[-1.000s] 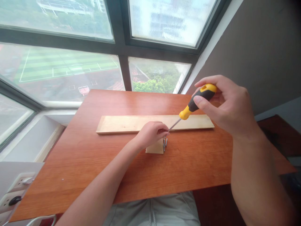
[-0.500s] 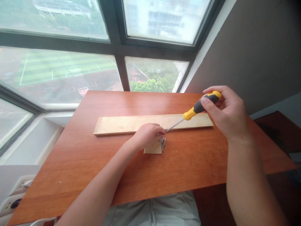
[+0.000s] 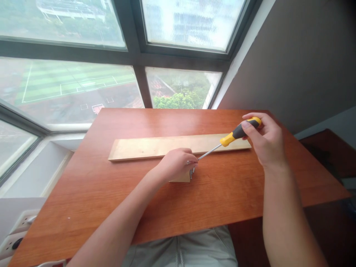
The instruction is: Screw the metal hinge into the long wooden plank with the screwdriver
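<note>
My right hand (image 3: pixel 267 141) is closed around the yellow and black handle of a screwdriver (image 3: pixel 236 132). Its metal shaft slants down and left, with the tip at the fingertips of my left hand (image 3: pixel 180 163). Those fingers are pinched together, and a bit of a small metal screw (image 3: pixel 189 162) shows between them. Just beneath lie several silver screws (image 3: pixel 191 173), partly hidden by the hand, beside a small piece of wood (image 3: pixel 180 178). Behind my left hand a long pale wooden board (image 3: pixel 144 147) lies flat across the table.
The reddish-brown wooden table (image 3: pixel 133 211) reaches to the windows (image 3: pixel 183 89) at the back. Wall sockets (image 3: pixel 16 237) are at the lower left, and a grey wall (image 3: pixel 300 66) rises on the right.
My right hand and the screwdriver have moved down a little, and the shaft lies flatter. My left hand has shifted slightly lower, covering more of the loose screws.
</note>
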`<state>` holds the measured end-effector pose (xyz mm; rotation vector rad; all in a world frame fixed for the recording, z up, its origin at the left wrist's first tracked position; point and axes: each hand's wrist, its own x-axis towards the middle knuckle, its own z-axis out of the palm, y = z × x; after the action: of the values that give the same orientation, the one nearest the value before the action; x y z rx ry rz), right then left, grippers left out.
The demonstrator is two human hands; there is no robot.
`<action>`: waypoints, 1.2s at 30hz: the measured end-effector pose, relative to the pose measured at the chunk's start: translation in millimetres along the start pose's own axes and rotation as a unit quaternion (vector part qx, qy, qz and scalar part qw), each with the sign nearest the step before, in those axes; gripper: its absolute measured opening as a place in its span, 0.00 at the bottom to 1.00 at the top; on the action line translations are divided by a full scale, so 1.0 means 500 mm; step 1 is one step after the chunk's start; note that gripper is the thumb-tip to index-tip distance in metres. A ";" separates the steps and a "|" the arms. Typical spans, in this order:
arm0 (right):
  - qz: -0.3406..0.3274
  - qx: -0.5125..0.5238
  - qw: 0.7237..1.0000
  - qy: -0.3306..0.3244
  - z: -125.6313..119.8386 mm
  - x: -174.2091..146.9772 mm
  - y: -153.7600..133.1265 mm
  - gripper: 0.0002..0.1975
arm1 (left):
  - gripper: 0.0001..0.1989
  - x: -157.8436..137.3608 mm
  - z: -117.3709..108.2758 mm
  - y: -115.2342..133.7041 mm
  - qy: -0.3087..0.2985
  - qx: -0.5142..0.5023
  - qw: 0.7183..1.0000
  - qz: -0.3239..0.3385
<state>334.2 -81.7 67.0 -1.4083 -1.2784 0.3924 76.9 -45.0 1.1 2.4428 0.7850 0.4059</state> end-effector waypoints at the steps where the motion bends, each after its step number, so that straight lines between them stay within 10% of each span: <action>1: 0.006 0.006 1.000 -0.003 0.000 -0.003 0.004 0.13 | 0.08 0.000 0.004 0.002 -0.003 0.014 1.000 0.004; 20: 0.206 0.178 0.958 0.090 -0.014 -0.089 0.109 0.16 | 0.08 -0.023 -0.066 0.015 -0.066 0.162 0.983 -0.058; 36: 0.303 0.275 0.908 0.094 0.016 -0.145 0.163 0.15 | 0.10 -0.012 -0.035 0.019 -0.093 0.200 0.974 -0.057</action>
<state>339.6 -120.1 -35.4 -1.2779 -0.4791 0.9341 69.0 -48.4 20.0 2.7323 0.9968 -0.0321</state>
